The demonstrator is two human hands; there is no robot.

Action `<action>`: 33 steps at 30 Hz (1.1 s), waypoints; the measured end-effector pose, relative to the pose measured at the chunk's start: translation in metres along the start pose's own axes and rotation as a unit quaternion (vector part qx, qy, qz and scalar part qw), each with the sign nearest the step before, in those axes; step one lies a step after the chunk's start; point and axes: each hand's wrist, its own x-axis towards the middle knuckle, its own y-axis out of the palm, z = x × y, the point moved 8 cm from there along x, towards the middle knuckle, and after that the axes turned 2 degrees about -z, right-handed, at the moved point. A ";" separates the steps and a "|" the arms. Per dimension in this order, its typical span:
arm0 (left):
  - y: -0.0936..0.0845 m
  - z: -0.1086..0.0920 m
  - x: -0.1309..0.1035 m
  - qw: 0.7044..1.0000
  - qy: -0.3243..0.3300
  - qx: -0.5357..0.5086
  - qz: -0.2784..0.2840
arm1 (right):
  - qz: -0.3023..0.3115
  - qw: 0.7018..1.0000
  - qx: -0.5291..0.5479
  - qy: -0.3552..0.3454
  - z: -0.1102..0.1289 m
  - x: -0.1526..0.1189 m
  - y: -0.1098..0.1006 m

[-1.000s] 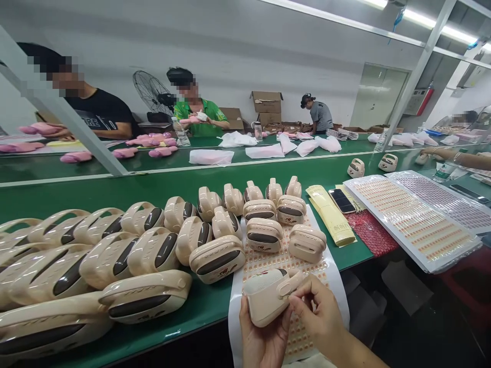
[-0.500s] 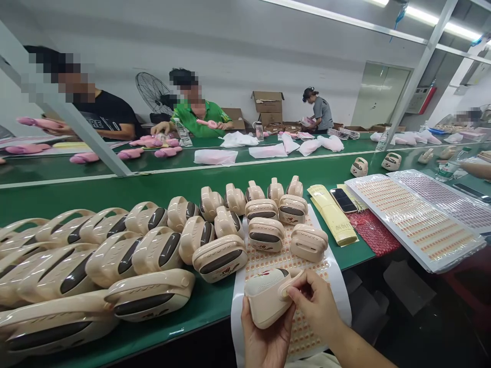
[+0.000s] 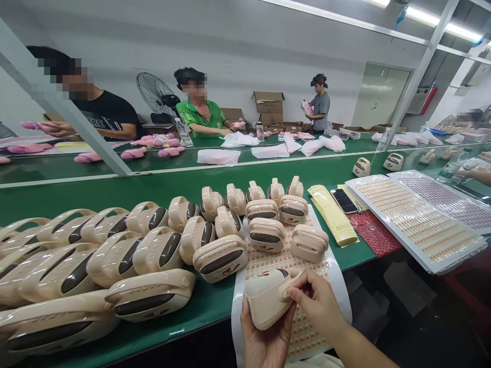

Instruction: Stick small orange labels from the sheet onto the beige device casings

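1. Far left to centre: a crowd of beige units w/ dark oval windows is lying on the green surface, packed touching each other; the nearest ones are lying flat at the front edge.
2. Behind them, across the belt: three other people are working among pink items and white bags; a fan is standing btwn two of them.
3. Centre: a sticker sheet is hanging over the front edge; five or so units are sitting on its far end.
4. Low centre: left hand is cupping a beige speaker from below, palm up, fingers wrapped on its left side. The speaker is tilting, grille face up, just above the sheet's near end.
5. Right hand is pinching the speaker's handle at its right end, thumb and forefinger closed on it. Both hands are clamped on the same speaker, nearly touching each other.
6. Right of centre: yellow strips, a phone, a red mat.
7. Far right: two big sticker sheets are lying side by side; two more units are sitting beyond them. Another person's hand is showing at the right edge.
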 end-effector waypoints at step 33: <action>-0.010 -0.006 -0.006 0.995 -0.085 -0.018 0.056 | -0.226 0.960 -0.149 -0.076 -0.050 -0.004 -0.107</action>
